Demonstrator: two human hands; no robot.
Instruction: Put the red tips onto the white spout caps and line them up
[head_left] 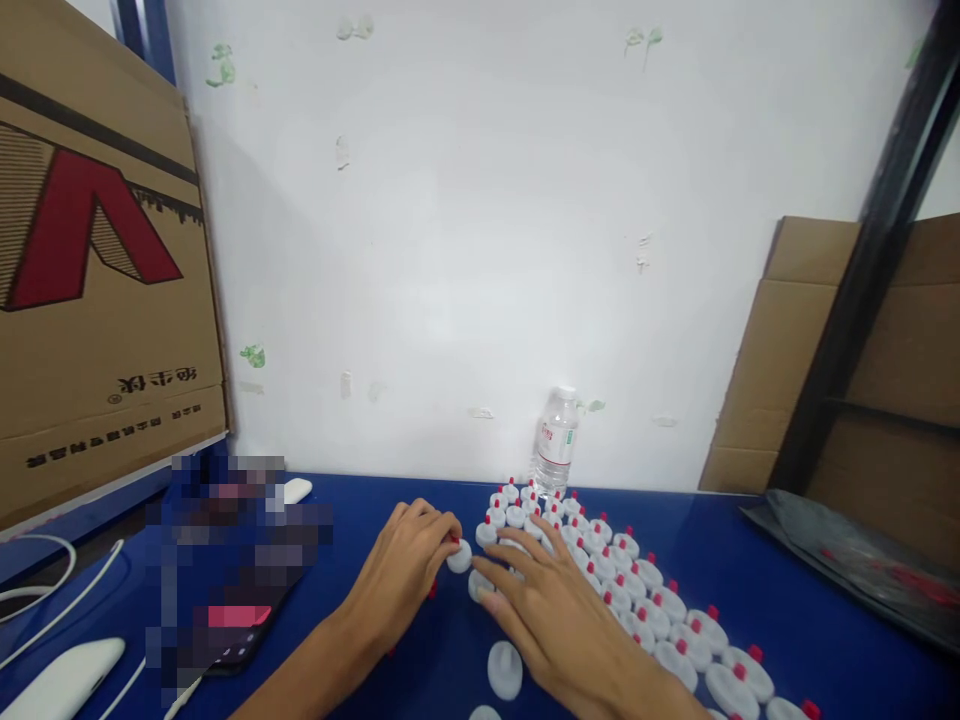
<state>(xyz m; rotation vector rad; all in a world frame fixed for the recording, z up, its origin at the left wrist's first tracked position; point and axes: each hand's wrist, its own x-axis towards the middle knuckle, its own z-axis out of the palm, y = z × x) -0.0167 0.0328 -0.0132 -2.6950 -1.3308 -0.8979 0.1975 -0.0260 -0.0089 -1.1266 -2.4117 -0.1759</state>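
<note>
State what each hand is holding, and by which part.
The left hand pinches a white cap at its rim with the fingers. The right hand lies flat over the rows of red-tipped caps, gripping nothing visible.

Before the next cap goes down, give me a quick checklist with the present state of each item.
1. Left hand pinches a white cap: ok.
2. Right hand rests flat on the rows of caps: ok.
3. Rows even, red tips up: ok where visible; under the hand, cannot tell.
4. Loose caps within reach on the blue table: ok.
5. Water bottle upright behind the rows: ok.
6. Phone apart from the caps: ok.
</note>
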